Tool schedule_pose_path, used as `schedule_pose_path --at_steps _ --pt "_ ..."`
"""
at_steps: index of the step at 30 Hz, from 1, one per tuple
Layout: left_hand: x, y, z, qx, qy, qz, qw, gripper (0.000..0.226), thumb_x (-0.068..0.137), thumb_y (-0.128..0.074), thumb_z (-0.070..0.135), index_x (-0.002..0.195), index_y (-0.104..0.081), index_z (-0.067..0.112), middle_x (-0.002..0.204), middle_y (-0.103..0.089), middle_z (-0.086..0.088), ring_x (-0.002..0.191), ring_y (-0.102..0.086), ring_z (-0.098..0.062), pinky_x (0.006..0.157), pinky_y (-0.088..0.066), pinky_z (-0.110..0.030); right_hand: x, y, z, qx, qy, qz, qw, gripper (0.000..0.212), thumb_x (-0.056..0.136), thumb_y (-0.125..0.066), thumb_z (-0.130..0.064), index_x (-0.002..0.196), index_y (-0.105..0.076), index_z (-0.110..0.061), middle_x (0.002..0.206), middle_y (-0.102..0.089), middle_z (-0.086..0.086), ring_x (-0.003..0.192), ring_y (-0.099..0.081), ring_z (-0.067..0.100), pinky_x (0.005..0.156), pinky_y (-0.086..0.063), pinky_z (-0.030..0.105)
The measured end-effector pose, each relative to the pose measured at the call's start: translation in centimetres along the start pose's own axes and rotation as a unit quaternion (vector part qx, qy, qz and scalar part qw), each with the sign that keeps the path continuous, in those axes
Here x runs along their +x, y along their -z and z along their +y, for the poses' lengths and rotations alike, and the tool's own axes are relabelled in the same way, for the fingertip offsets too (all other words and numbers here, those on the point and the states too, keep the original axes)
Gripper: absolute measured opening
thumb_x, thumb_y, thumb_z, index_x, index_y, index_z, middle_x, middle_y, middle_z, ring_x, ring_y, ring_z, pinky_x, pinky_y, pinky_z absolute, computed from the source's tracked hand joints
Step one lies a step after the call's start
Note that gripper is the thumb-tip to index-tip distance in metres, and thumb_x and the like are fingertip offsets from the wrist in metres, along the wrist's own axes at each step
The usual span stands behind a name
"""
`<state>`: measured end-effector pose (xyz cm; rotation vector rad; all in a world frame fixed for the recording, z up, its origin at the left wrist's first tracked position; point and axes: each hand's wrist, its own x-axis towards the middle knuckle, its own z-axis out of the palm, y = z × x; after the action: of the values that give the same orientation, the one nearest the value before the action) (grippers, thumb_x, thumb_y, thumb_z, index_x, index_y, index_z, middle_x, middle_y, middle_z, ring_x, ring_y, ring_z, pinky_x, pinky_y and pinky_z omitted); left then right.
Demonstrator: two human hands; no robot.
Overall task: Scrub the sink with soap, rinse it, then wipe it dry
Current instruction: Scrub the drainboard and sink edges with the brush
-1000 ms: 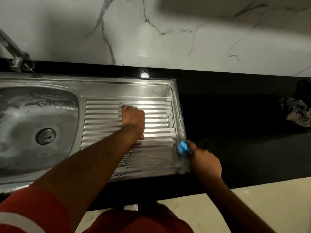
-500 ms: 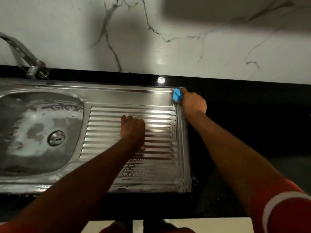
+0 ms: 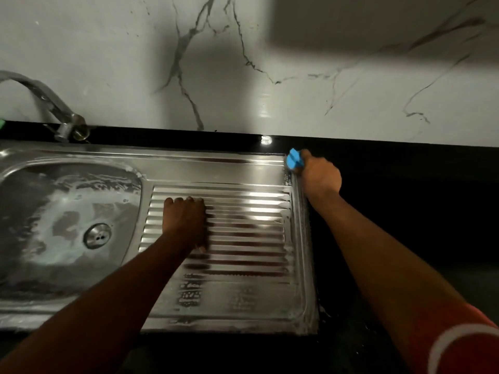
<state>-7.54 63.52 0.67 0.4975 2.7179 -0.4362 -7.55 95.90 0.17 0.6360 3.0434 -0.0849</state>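
A stainless steel sink [image 3: 216, 168] fills the left and middle, with a soapy basin [image 3: 54, 211] and its drain [image 3: 97, 235] on the left and a ribbed drainboard [image 3: 243, 233] on the right. My left hand [image 3: 186, 222] lies flat on the drainboard ribs, fingers spread, holding nothing. My right hand [image 3: 320, 176] grips a blue scrubber [image 3: 294, 159] pressed on the sink's far right corner rim. Soap film streaks the basin and the near part of the drainboard.
A metal faucet [image 3: 54, 109] curves over the basin from the back left. The sink sits in a black countertop [image 3: 405, 211] that stretches right. A white marble wall [image 3: 243, 63] rises behind. A small green object [image 3: 1, 124] peeks in at the left edge.
My right hand carried the blue scrubber from the sink's near right edge up along the rim to the far right corner. My left hand stayed on the drainboard.
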Motion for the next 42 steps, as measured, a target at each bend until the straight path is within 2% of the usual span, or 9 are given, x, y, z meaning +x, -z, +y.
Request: schedule_pose_path --at_steps 3,8,14,20,23,27,31,36,42 --pt "0.4 -0.3 -0.2 -0.008 0.001 -0.013 1.000 0.096 0.045 -0.097 0.062 0.126 -0.057 0.028 0.114 -0.069 0.003 0.110 -0.068 -0.023 0.096 -0.042 -0.041 2.1 -0.3 -1.9 0.030 -0.028 0.003 0.999 0.029 0.097 -0.054 -0.024 0.126 -0.049 -0.022 0.097 -0.068 0.013 0.086 -0.068 0.036 0.062 -0.042 0.034" --pt "0.7 -0.5 -0.1 -0.015 -0.002 0.013 1.000 0.076 0.058 -0.093 0.054 0.123 -0.062 0.027 0.112 -0.070 0.004 0.108 -0.068 -0.022 0.098 -0.042 -0.040 0.9 -1.5 -7.4 0.001 0.069 -0.028 0.997 0.049 0.095 -0.062 -0.023 0.141 -0.044 -0.027 0.099 -0.071 0.007 0.087 -0.071 0.027 0.064 -0.045 0.033" --pt "0.5 -0.9 -0.5 -0.021 0.000 0.014 1.000 0.092 0.057 -0.092 0.062 0.135 -0.057 0.029 0.120 -0.069 0.004 0.113 -0.067 -0.023 0.099 -0.041 -0.041 1.6 -0.2 2.2 -0.014 -0.027 -0.014 0.999 0.029 0.097 -0.048 -0.019 0.124 -0.051 -0.028 0.097 -0.068 0.014 0.088 -0.069 0.039 0.066 -0.048 0.037" --pt "1.0 -0.8 -0.1 -0.045 -0.003 0.038 0.998 0.047 0.074 -0.085 0.043 0.113 -0.067 0.025 0.107 -0.073 0.002 0.108 -0.067 -0.023 0.101 -0.040 -0.042 2.3 0.5 2.6 -0.101 -0.022 -0.017 0.994 0.033 0.094 -0.054 -0.014 0.126 -0.052 -0.023 0.099 -0.069 0.011 0.088 -0.070 0.033 0.061 -0.044 0.035" --pt "1.1 -0.6 0.1 -0.041 -0.002 0.033 0.999 0.042 0.075 -0.084 0.042 0.109 -0.066 0.024 0.105 -0.073 0.001 0.107 -0.067 -0.024 0.102 -0.039 -0.043 1.5 0.3 1.0 -0.116 0.000 -0.024 0.993 0.044 0.093 -0.057 -0.018 0.134 -0.042 -0.018 0.098 -0.068 0.011 0.083 -0.069 0.031 0.057 -0.041 0.034" --pt "1.2 -0.8 0.1 -0.043 0.001 0.035 0.998 0.043 0.076 -0.084 0.042 0.109 -0.067 0.023 0.107 -0.073 0.000 0.108 -0.067 -0.024 0.103 -0.040 -0.043 -0.3 -0.5 0.8 -0.051 0.001 -0.016 0.999 0.050 0.103 -0.038 -0.052 0.138 -0.030 -0.018 0.092 -0.062 0.011 0.077 -0.066 0.031 0.058 -0.044 0.035" --pt "1.4 -1.0 0.2 -0.034 -0.002 0.030 0.999 0.048 0.073 -0.088 0.045 0.110 -0.067 0.022 0.108 -0.073 -0.001 0.108 -0.067 -0.024 0.103 -0.040 -0.042 0.2 -0.7 1.0 -0.083 -0.017 0.021 0.996 0.029 0.102 -0.044 -0.034 0.122 -0.046 -0.013 0.085 -0.065 0.009 0.060 -0.056 0.024 0.051 -0.038 0.031" --pt "1.8 -1.1 0.3 -0.029 -0.005 0.032 0.999 0.052 0.072 -0.089 0.047 0.111 -0.066 0.021 0.109 -0.073 -0.001 0.110 -0.066 -0.024 0.102 -0.040 -0.042 0.8 -1.9 -5.9 0.034 -0.016 -0.036 0.999 0.029 0.104 -0.041 -0.028 0.121 -0.060 -0.013 0.113 -0.070 0.012 0.103 -0.069 0.032 0.084 -0.052 0.037" --pt "1.7 -0.8 0.4 -0.023 0.000 0.027 0.999 0.051 0.068 -0.090 0.046 0.107 -0.067 0.022 0.104 -0.073 0.001 0.106 -0.067 -0.022 0.100 -0.040 -0.039 0.7 -1.8 -10.0 0.143 0.006 -0.083 0.986 0.045 0.104 -0.040 -0.048 0.122 -0.064 -0.015 0.116 -0.070 0.013 0.109 -0.066 0.033 0.091 -0.049 0.038"
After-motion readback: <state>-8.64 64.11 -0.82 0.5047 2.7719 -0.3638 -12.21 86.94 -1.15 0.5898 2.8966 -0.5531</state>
